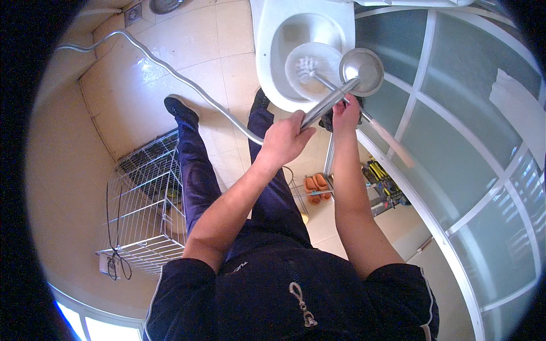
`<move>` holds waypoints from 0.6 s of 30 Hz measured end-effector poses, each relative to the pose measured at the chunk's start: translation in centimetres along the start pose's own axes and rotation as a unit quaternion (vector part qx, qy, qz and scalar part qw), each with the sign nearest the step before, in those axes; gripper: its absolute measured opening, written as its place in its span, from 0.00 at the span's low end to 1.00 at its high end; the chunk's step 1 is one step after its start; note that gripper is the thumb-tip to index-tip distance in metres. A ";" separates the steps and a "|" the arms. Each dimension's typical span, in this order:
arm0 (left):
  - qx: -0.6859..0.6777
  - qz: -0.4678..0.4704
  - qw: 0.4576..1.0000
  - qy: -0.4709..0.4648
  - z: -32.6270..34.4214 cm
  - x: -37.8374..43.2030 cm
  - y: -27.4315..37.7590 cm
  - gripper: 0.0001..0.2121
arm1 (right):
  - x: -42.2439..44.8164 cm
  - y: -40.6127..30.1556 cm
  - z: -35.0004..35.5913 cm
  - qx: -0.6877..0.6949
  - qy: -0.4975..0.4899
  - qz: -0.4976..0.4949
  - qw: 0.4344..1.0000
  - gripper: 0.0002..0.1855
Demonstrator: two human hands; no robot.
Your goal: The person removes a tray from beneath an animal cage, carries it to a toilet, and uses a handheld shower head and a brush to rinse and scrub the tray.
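My left hand (pixel 283 138) grips the metal handle of a round-headed handheld shower (pixel 361 71). Its ribbed hose (pixel 183 81) trails off to the left. In my right hand (pixel 346 113) is a long-handled cleaning brush (pixel 308 68), its white bristles inside a round pale basin (pixel 298 91). The brush's metal shaft crosses under the shower handle, and a pale, blurred end sticks out past my hand. That basin sits within or over a white toilet-like fixture (pixel 264 64); which, I cannot tell. A black object (pixel 326 120) beside my right hand is partly hidden.
A frosted glass partition (pixel 460 140) with white frames curves along the right. To the left stands a wire cage (pixel 145 213) on the tiled floor (pixel 192 38). Orange clogs (pixel 315 183) and black-and-yellow items (pixel 381 177) lie lower right. A floor drain (pixel 133 14) is far left.
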State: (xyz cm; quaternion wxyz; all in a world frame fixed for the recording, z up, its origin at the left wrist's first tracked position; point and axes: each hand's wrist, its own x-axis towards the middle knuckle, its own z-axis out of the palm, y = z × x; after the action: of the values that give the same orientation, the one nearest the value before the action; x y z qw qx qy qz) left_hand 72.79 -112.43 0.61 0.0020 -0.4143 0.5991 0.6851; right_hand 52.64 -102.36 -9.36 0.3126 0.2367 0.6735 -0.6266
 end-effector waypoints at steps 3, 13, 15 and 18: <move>0.002 0.004 1.000 0.009 0.2 0.4 -0.4 0.13 | 0.9 -0.2 -0.4 0.028 0.052 0.013 0.998 0.14; 0.029 -0.024 0.999 -0.021 0.7 0.7 -1.0 0.13 | 0.0 -2.2 3.1 -0.264 0.018 -0.168 0.950 0.18; 0.038 -0.019 0.999 -0.012 0.5 0.6 -1.1 0.13 | 0.4 -2.9 3.6 -0.370 -0.043 -0.191 0.908 0.20; 0.026 -0.013 0.999 -0.017 0.2 0.8 -1.3 0.13 | 5.1 -3.3 3.2 -0.429 -0.065 -0.180 0.883 0.19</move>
State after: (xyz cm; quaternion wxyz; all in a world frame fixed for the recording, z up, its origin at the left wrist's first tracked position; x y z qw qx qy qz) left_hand 72.78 -112.31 -0.94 0.0321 -0.4102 0.6107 0.6765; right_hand 47.15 -106.25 -10.80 0.3088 -0.0872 0.8855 -0.3360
